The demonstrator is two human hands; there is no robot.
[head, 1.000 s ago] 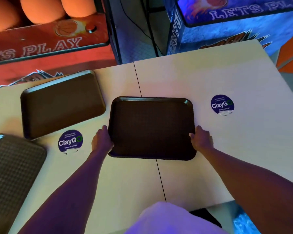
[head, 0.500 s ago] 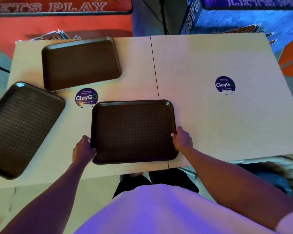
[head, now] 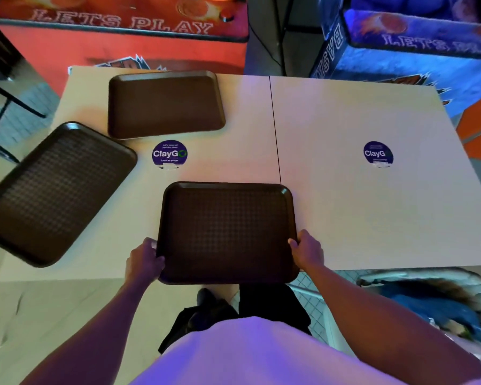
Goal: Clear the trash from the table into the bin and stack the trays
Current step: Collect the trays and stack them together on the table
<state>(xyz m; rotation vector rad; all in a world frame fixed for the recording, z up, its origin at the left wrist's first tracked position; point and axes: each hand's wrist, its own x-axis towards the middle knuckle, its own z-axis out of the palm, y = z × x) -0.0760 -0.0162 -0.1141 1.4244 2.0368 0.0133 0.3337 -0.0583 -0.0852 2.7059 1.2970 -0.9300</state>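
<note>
Held tray [head: 226, 232] pulled nearer table [head: 372, 218] front edge — left hand [head: 143, 258] and right hand [head: 307, 251] grip its near corners. Best lifted level, then lowered square onto far tray [head: 165, 104] — rims aligned.

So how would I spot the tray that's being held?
Find the pale table with two round stickers. The near tray spans its middle seam, at the front edge. Unlike the far tray and left tray, it is gripped by the left hand and right hand.
</note>
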